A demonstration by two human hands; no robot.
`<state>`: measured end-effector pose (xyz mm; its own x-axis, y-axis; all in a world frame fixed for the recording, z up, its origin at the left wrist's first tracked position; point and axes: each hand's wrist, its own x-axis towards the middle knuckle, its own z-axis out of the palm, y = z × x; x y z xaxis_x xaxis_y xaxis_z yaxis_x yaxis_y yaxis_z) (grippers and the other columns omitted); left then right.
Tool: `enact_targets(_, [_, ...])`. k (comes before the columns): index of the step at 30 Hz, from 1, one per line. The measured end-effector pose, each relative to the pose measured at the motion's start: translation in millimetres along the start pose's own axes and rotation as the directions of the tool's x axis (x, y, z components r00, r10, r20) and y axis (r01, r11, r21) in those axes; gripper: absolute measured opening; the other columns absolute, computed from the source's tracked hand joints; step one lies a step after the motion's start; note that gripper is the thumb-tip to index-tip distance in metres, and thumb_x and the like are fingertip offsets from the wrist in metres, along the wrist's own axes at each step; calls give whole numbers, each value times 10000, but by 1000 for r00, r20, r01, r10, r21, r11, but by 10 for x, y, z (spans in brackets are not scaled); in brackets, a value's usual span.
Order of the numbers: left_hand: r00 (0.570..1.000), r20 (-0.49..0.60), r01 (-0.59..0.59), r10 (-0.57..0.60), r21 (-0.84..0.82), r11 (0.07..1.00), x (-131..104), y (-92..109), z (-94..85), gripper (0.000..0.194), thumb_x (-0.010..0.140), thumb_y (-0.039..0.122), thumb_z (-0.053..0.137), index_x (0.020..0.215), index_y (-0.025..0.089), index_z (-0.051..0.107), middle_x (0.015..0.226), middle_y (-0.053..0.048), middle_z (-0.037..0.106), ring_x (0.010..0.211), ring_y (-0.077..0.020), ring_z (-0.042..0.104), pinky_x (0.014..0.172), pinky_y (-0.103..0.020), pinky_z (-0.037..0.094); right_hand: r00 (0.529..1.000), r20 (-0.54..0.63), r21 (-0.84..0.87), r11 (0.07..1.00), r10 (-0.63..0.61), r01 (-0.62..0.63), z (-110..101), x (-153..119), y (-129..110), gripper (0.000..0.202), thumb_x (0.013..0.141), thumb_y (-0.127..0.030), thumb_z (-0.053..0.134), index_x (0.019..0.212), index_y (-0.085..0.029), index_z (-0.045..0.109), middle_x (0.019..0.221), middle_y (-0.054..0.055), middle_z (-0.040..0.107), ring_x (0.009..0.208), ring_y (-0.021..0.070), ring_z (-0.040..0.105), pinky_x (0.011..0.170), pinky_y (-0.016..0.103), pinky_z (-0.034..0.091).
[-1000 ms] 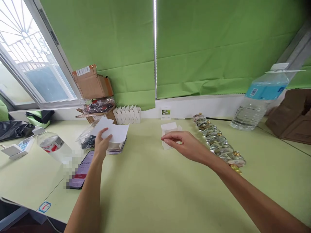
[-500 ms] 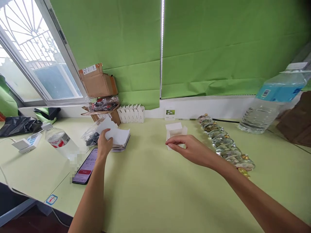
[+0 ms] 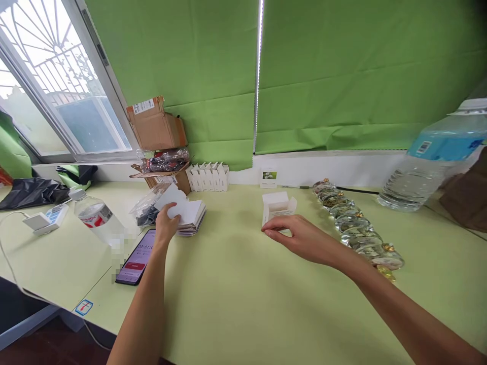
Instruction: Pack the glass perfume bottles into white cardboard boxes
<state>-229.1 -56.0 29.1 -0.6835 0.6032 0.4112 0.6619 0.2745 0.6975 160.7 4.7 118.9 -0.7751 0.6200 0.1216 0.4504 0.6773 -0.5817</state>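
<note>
At the left, my left hand [image 3: 167, 223] pinches a white card [image 3: 172, 196] at the near edge of a stack of white cards [image 3: 192, 215]. My right hand [image 3: 287, 230] is over the table in front of an open white box [image 3: 277, 201], its thumb and fingertips close together. It hides the box's lower part, and I cannot make out whether anything is between the fingertips. To the right, several clear-wrapped round items with gold bits [image 3: 357, 225] lie in an overlapping row.
A phone [image 3: 137, 258] and a water bottle [image 3: 99, 218] are at left. Behind stand cardboard boxes [image 3: 158, 129], several upright white boxes [image 3: 208, 178] and a small picture card [image 3: 268, 177]. A large bottle [image 3: 422, 167] stands at right.
The view has shifted slightly, moving everything a little to the right in it. My left hand stays at the card stack and my right hand stays by the open box.
</note>
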Motion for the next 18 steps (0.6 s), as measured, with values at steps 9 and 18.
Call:
enact_targets(9, [984, 142, -133, 109, 176, 975, -14, -31, 59, 488, 666, 148, 583, 1150, 208, 588, 1108, -98, 628, 1095, -293, 552, 960, -415, 423, 1000, 30, 21, 1000, 2, -3, 38, -7, 1, 364, 880, -442, 443, 1009, -224, 704, 1006, 61, 701, 923, 258, 615, 811, 373, 468])
enact_targets(18, [983, 116, -172, 143, 295, 940, -82, 33, -28, 537, 717, 105, 519, 1237, 239, 528, 1210, -112, 528, 1065, -292, 561, 866, -399, 473, 999, 38, 32, 999, 6, -7, 43, -6, -13, 347, 837, -476, 477, 921, -239, 716, 877, 52, 705, 856, 262, 622, 786, 371, 481])
